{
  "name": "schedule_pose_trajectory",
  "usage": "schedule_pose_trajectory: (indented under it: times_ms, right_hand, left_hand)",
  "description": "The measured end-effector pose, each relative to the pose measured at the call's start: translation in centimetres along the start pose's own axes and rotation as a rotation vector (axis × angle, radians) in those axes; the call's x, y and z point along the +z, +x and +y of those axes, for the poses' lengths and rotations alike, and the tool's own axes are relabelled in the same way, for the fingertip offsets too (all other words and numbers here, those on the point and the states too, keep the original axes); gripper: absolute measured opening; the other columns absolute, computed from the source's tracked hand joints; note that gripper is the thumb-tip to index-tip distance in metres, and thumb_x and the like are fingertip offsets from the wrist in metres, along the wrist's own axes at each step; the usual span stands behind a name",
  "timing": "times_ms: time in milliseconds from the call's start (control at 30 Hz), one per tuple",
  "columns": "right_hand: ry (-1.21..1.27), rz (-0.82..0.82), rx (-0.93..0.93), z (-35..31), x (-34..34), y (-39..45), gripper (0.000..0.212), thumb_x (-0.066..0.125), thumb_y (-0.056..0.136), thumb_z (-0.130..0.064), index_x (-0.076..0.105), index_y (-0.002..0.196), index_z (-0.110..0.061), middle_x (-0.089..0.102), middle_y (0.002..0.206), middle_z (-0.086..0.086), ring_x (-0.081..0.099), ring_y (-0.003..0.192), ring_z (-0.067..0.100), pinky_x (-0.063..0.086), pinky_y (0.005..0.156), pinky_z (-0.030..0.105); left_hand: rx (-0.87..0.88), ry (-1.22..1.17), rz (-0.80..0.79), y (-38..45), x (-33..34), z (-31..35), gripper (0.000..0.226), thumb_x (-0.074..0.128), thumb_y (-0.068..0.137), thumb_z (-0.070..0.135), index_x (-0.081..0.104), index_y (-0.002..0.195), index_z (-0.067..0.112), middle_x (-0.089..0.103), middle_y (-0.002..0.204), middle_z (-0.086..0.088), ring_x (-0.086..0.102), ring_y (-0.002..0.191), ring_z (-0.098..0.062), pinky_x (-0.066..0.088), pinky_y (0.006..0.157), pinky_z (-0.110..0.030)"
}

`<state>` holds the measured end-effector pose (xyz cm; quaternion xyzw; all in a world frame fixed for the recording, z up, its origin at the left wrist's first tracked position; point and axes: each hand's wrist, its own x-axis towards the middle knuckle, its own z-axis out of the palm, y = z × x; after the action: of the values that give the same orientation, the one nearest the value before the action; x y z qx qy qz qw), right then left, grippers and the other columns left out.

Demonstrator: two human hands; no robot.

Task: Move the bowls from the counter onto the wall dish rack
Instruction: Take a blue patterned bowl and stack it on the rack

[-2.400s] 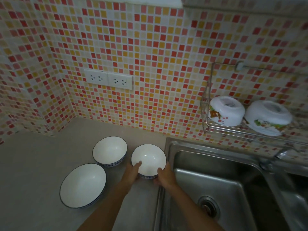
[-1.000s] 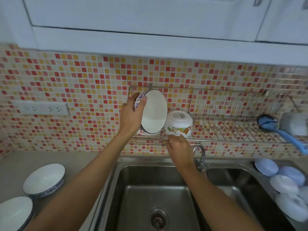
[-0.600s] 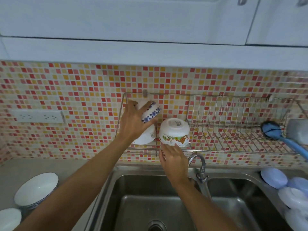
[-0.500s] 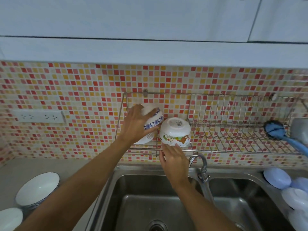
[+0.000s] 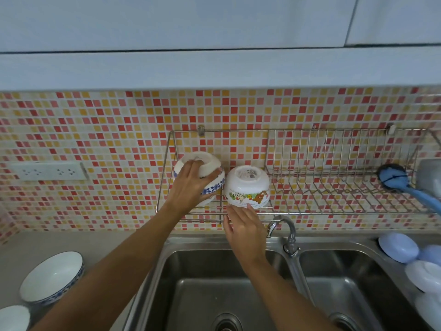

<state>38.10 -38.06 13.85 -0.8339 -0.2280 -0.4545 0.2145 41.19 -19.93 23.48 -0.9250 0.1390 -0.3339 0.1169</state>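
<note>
My left hand (image 5: 191, 187) grips a white bowl with a blue pattern (image 5: 210, 167), held upside down at the left end of the wire wall dish rack (image 5: 334, 206). Beside it on the rack sits an upturned white bowl with cartoon pictures (image 5: 248, 187). My right hand (image 5: 243, 225) reaches up below that bowl, fingertips touching its lower rim, fingers apart. Two more bowls remain on the counter at lower left: a blue-rimmed one (image 5: 51, 275) and another (image 5: 13, 317) cut off by the frame edge.
A double steel sink (image 5: 238, 283) lies below the rack, with a tap (image 5: 286, 232) between the basins. A blue dish brush (image 5: 401, 185) rests at the rack's right end. Pale lids or dishes (image 5: 398, 247) lie at the sink's right. A wall socket (image 5: 47, 170) is at the left.
My left hand has turned the blue-patterned bowl from on edge to fully upside down and lowered it onto the rack's left end. My right hand stays under the cartoon bowl.
</note>
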Motion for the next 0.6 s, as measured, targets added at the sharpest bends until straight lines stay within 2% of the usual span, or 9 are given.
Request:
schedule_pose_trajectory:
  times_ms: [300,600]
  right_hand:
    - [0.008,0.003,0.032,-0.17,0.31,-0.42,0.024,0.068,0.085,-0.022,0.074,0.106,-0.012,0.075,0.105,0.001,0.069,0.098,0.012,0.043,0.107,0.035]
    - [0.029,0.02,0.061,-0.39,0.31,-0.39,0.023,0.064,0.087,-0.023,0.074,0.105,-0.012,0.075,0.103,0.0,0.068,0.097,0.011,0.043,0.108,0.034]
  left_hand:
    - [-0.082,-0.213,-0.109,-0.25,0.27,0.09,0.071,0.087,0.054,0.043,0.064,0.118,0.022,0.053,0.11,-0.017,0.053,0.1,-0.037,0.052,0.084,-0.044]
    - [-0.129,-0.251,-0.152,-0.36,0.97,0.03,0.078,0.084,0.051,0.052,0.061,0.121,0.024,0.05,0.115,-0.015,0.049,0.106,-0.035,0.048,0.09,-0.046]
